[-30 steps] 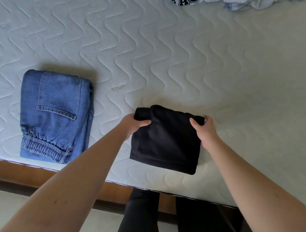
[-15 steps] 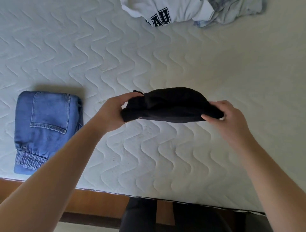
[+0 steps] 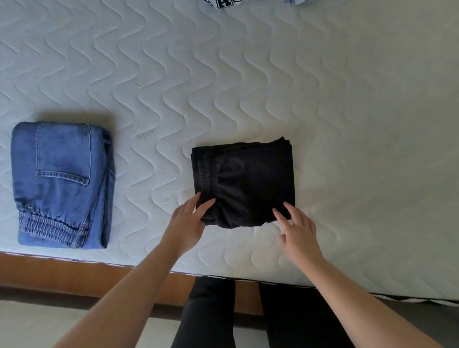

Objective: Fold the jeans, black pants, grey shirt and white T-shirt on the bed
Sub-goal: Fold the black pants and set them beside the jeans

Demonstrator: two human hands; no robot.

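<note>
The black pants (image 3: 244,182) lie folded into a small square on the white quilted mattress (image 3: 223,82), elastic waistband up on the left side. My left hand (image 3: 188,223) rests with straight fingers on the near left corner of the pants. My right hand (image 3: 296,226) touches the near right corner, fingers straight too. The folded blue jeans (image 3: 62,183) lie at the left near the bed's edge. At the top edge a strip of the white T-shirt (image 3: 224,3) with dark letters shows, and a scrap of pale grey cloth (image 3: 296,2) beside it.
The wooden bed frame (image 3: 74,273) runs along the near edge of the mattress. My legs in black trousers (image 3: 211,313) stand against it. Pale floor (image 3: 37,325) shows at the lower left.
The black pants were lifted off the mattress in both hands, turned over and set down again farther from the edge. Both hands have let go and now lie flat on the near corners.
</note>
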